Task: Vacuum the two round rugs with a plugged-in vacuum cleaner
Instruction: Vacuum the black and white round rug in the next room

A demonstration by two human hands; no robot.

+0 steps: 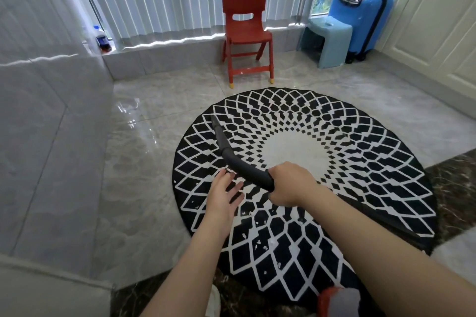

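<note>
A round black-and-white patterned rug [360, 162] lies on the marble floor in front of me, with small white scraps scattered on its near part. My right hand [291, 183] grips the black vacuum hose [239, 165] above the rug; the narrow nozzle end points up-left toward the rug's left side. My left hand [224, 195] hovers just left of the hose with its fingers spread, holding nothing. A red and grey vacuum body [337, 301] shows at the bottom edge. Only one rug is in view.
A red child's chair [246, 31] stands beyond the rug by the curtained window. A light blue stool [327, 41] and a blue suitcase [360, 18] stand at the back right. A tiled wall runs along the left. A bottle [103, 40] sits on the sill.
</note>
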